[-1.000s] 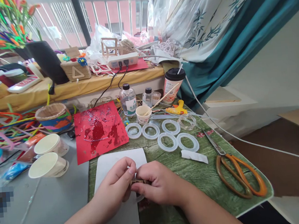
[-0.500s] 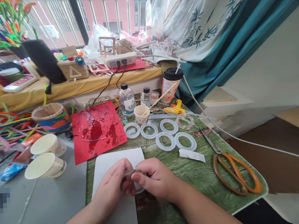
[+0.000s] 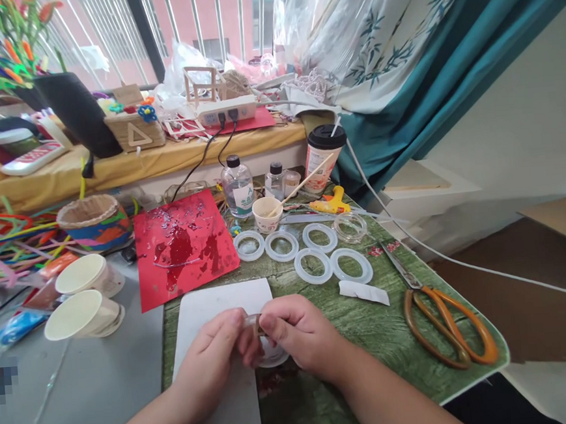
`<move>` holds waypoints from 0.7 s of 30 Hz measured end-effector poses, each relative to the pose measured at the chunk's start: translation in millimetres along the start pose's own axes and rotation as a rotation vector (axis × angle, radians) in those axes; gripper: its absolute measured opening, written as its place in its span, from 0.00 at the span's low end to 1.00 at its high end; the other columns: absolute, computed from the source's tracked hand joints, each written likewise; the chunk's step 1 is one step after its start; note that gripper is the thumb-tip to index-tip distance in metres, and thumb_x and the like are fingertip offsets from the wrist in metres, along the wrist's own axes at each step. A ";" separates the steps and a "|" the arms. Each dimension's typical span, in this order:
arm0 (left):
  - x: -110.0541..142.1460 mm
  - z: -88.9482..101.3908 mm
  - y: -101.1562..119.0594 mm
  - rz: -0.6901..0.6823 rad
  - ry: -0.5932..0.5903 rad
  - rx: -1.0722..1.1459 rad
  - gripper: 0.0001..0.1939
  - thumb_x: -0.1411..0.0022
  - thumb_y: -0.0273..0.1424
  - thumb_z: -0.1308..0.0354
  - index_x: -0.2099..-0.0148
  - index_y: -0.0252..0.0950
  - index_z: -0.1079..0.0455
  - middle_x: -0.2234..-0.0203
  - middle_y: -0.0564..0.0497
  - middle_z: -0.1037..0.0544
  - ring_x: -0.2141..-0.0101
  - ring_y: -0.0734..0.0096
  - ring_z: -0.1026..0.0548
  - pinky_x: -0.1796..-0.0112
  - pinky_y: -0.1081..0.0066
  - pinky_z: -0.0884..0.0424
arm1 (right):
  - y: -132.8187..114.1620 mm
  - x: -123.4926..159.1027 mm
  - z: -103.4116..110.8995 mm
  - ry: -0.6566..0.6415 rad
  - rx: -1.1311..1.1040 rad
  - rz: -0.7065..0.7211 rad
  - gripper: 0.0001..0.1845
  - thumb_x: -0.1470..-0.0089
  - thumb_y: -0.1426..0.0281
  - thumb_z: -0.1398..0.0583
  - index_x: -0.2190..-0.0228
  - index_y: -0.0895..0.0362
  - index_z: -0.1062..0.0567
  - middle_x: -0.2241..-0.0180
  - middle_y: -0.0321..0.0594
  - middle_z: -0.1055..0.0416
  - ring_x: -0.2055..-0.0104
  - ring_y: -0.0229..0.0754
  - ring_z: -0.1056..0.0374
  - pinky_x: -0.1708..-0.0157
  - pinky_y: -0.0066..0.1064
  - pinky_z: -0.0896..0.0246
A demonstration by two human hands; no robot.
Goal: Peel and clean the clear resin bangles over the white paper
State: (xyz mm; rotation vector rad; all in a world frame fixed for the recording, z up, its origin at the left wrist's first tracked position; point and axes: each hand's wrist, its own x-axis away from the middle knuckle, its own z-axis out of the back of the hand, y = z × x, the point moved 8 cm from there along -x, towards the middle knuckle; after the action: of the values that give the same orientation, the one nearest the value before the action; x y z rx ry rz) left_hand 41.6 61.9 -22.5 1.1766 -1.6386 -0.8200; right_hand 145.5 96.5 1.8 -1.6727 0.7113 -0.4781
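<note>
My left hand (image 3: 219, 341) and my right hand (image 3: 299, 331) meet over the edge of a white sheet (image 3: 218, 387). Both are closed, thumbs on top, pinching a clear see-through piece (image 3: 252, 321) with a brownish patch near the right thumb. Fingers cover most of it, so its full shape is hidden. Just below shows the pale curved rim of a translucent ring (image 3: 275, 361); whether it joins the held piece I cannot tell. Beyond my hands lie several translucent ring moulds (image 3: 313, 266) and a small white strip (image 3: 364, 292).
Big orange-handled scissors (image 3: 449, 326) lie at the right. A paper cup with a stick (image 3: 267, 214), bottles (image 3: 238, 189), a lidded drink cup (image 3: 325, 159) and a yellow glue gun (image 3: 331, 201) stand behind. Left are a wet red sheet (image 3: 187, 245) and two paper cups (image 3: 82, 314).
My right hand has tilted and its thumb has risen. More of the clear piece and of the pale ring rim below shows now. The view has shifted slightly.
</note>
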 end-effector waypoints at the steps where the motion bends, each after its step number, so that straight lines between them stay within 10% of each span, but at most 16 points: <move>1: -0.1 -1.9 -5.3 0.057 -0.071 -0.058 0.29 0.34 0.57 0.40 0.77 0.40 0.33 0.84 0.53 0.30 0.76 0.65 0.30 0.68 0.66 0.30 | 2.5 0.6 -2.7 -0.035 -0.024 -0.044 0.32 0.33 0.44 0.41 0.73 0.59 0.21 0.77 0.39 0.26 0.72 0.40 0.27 0.69 0.29 0.34; 10: 6.6 -2.9 -13.3 0.059 0.010 -0.012 0.36 0.42 0.67 0.40 0.78 0.42 0.45 0.86 0.61 0.46 0.82 0.73 0.41 0.75 0.69 0.34 | 16.1 -0.9 -9.4 -0.032 -0.041 -0.129 0.35 0.41 0.38 0.37 0.76 0.58 0.23 0.78 0.37 0.27 0.75 0.39 0.30 0.75 0.28 0.35; 21: 3.3 8.8 14.2 -0.111 0.160 0.113 0.32 0.38 0.58 0.35 0.80 0.40 0.40 0.84 0.56 0.36 0.77 0.69 0.35 0.70 0.69 0.32 | 7.3 -2.0 0.2 0.046 0.059 -0.070 0.38 0.38 0.38 0.41 0.81 0.57 0.29 0.81 0.32 0.39 0.76 0.34 0.46 0.74 0.28 0.49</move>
State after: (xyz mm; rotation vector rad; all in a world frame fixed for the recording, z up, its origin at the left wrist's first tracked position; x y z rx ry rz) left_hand 28.3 63.2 -11.9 1.3859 -1.5152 -0.6902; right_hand 142.7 97.2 -5.2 -1.6400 0.6675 -0.5832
